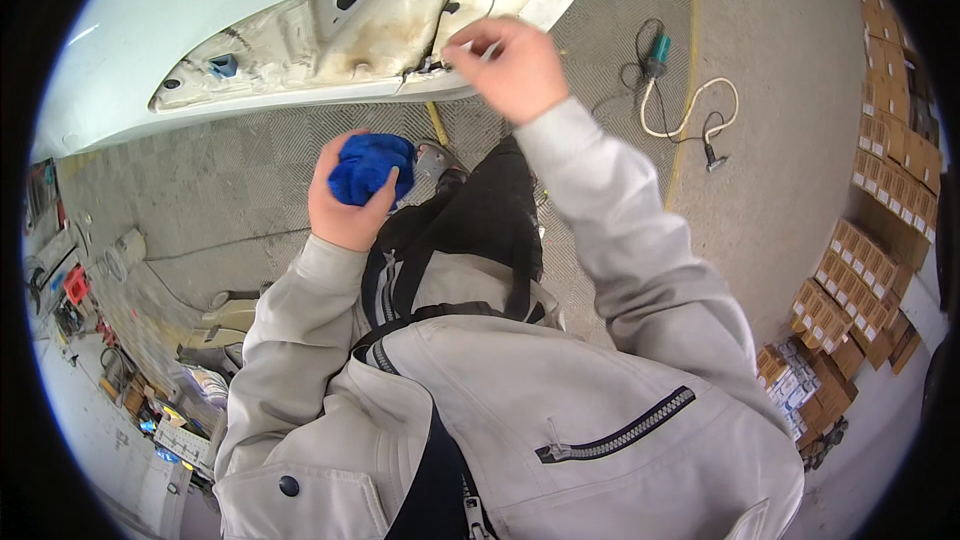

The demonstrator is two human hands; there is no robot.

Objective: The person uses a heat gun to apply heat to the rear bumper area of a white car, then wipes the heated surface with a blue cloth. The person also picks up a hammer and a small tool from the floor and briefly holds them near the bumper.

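Observation:
A bunched blue cloth is wrapped in my left hand, fingers and thumb closed around it, above the floor in front of the car. My right hand is raised at the lower edge of the pale car body, its fingers curled toward the thumb. Whether it pinches something small cannot be made out. Beside it lies an open recess in the bodywork, cream coloured with brown and black grime. Inside the recess, at its left end, sits a small blue clip-like piece.
On the floor at right lies a green-bodied power tool with a pale hose and dark cord. Stacked cardboard boxes line the right wall. Assorted tools and a workbench stand at left. A cable crosses the floor.

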